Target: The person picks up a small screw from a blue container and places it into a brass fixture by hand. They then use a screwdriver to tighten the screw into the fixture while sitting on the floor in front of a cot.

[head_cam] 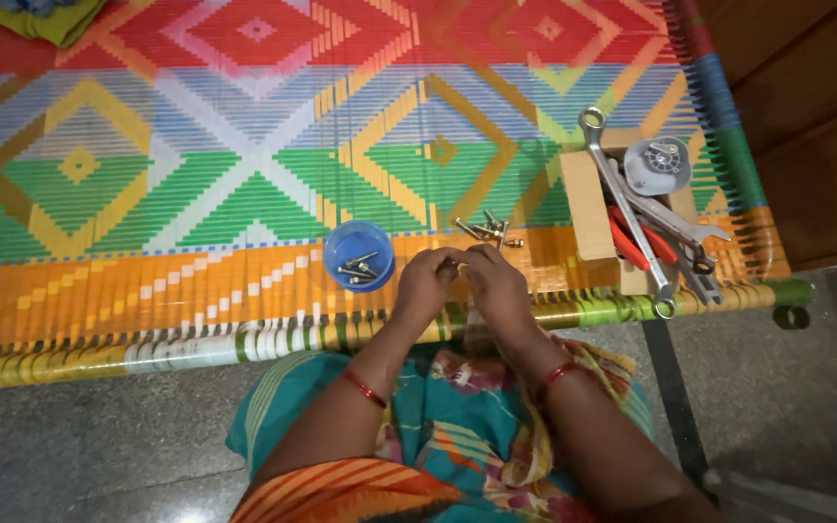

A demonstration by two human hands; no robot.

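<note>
Both hands [462,281] pinched together, perhaps on a small metal bolt, beside round blue plastic cup [358,255].

we see small bolt [450,263]: metal, mostly hidden, pinched between both hands' fingertips above the woven cot's edge | loose bolts [484,230]: silvery heap just beyond it | blue cup [358,254]: round, open, holds more bolts, just left
</note>
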